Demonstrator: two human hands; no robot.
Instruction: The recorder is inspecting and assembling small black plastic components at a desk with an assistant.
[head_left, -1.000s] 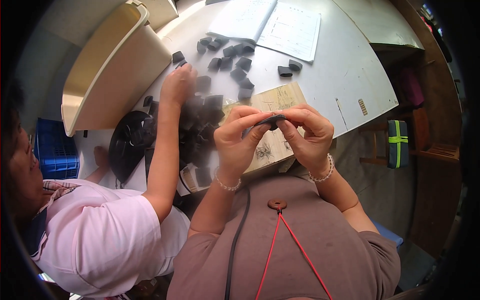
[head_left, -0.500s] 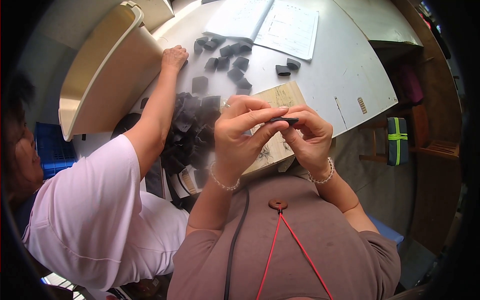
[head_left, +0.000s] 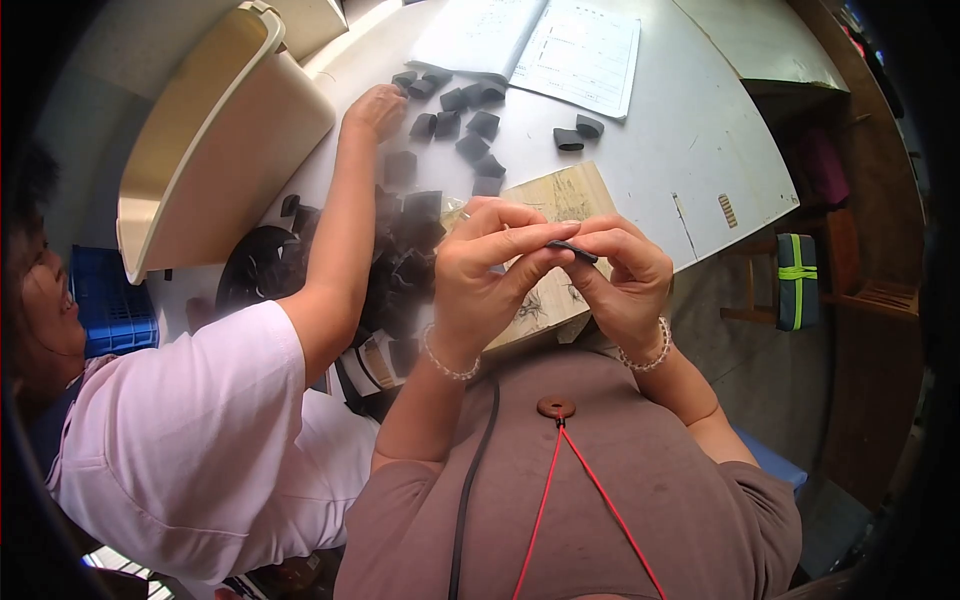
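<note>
Grey counter (head_left: 690,150) carries cream bin (head_left: 215,150), open paper booklet (head_left: 540,45), wooden board (head_left: 560,200), scattered dark rubber pieces (head_left: 470,125). Co-worker's hand (head_left: 378,108) reaches among pieces. Left hand (head_left: 490,265) and right hand (head_left: 625,270) together above board, fingertips pinching small dark piece (head_left: 575,250).

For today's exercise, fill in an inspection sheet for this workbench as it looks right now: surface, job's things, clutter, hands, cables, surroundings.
Surface: pale grey table, scuffed.
Job's things: small flat black piece pinched between left hand and right hand; loose black pieces scattered on the table.
Clutter: open paper booklet; wooden board; cream bin, tipped.
Hands: both shut on the piece; a co-worker's hand reaches among the pieces.
Cables: black cord and red cord on the person's chest.
Surroundings: blue crate, wooden furniture.
</note>
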